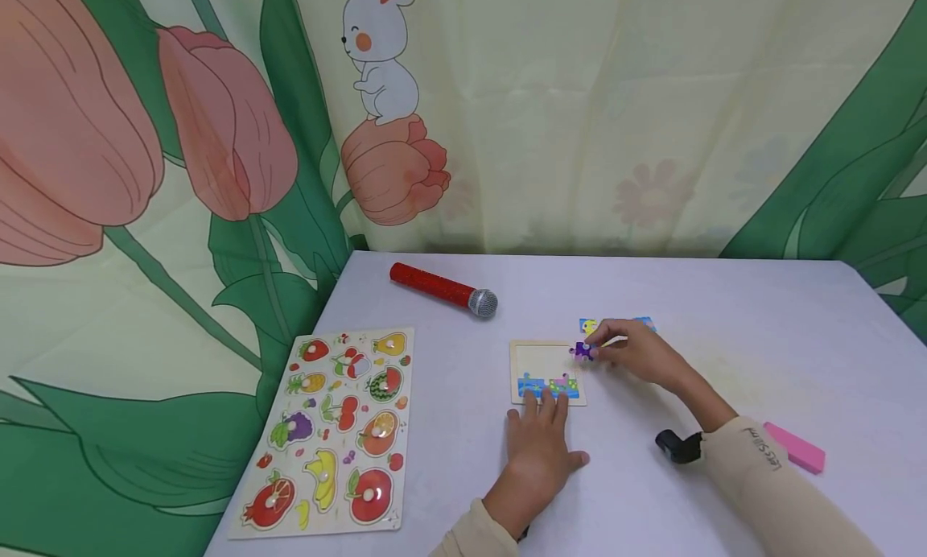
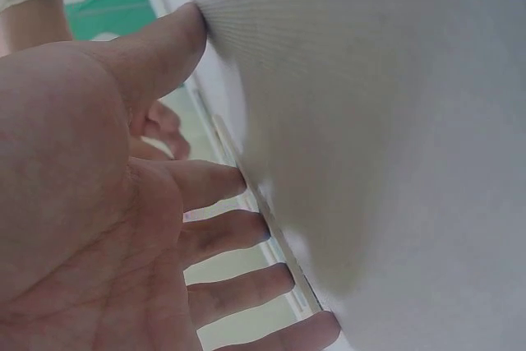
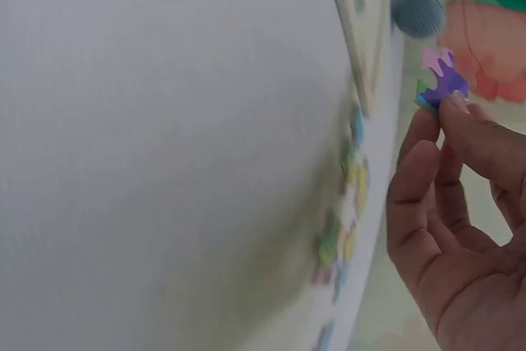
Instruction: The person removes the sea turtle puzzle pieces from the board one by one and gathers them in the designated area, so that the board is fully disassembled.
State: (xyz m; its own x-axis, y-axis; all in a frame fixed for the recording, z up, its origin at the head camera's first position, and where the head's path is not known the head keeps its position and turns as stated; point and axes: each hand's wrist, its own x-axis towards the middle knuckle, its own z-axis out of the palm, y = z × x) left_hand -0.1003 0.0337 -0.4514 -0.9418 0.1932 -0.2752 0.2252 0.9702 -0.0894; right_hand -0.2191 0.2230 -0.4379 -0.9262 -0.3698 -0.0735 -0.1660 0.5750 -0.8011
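Note:
Between thumb and fingertips my right hand (image 1: 637,352) pinches a purple jigsaw piece (image 1: 582,350), held over the right edge of a small wooden puzzle tray (image 1: 512,364). In the right wrist view the purple piece (image 3: 446,84) also shows pink and green parts. Blue and colourful jigsaw pieces (image 1: 548,385) lie along the tray's near side. My left hand (image 1: 539,452) lies with spread fingers, fingertips at the tray's near edge; the left wrist view shows its fingers (image 2: 238,289) along that edge.
Loose jigsaw pieces (image 1: 588,325) lie behind my right hand. A red microphone (image 1: 443,290) lies at the back left. A fruit puzzle board (image 1: 333,436) takes up the table's left side. A pink block (image 1: 797,448) sits near my right sleeve.

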